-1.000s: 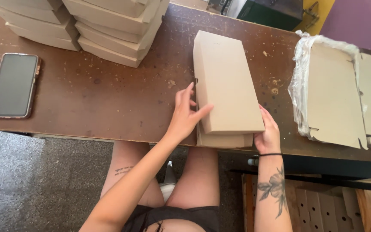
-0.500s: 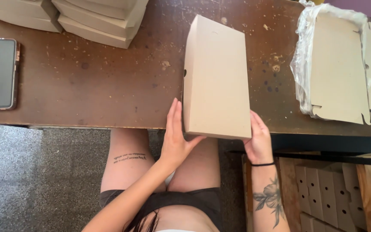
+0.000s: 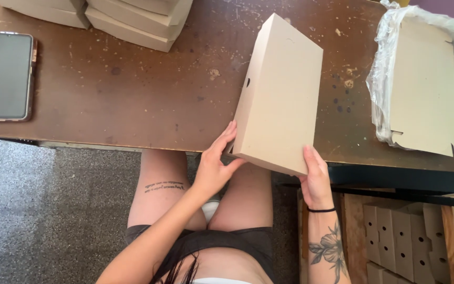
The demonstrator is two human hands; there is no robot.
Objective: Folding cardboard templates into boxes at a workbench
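Cardboard box (image 3: 279, 94), closed and tan, lies tilted over the near edge of the brown table (image 3: 132, 100). Left of it sits a smartphone (image 3: 3, 76). Left hand (image 3: 214, 168) grips its near left corner; right hand (image 3: 316, 176) clasps the near right corner. Flat box blanks (image 3: 424, 94) lie farther right.

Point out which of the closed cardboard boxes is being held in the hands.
The single tan box at mid-table, gripped at its near end by the left hand and right hand; the other boxes sit stacked, untouched, far left.
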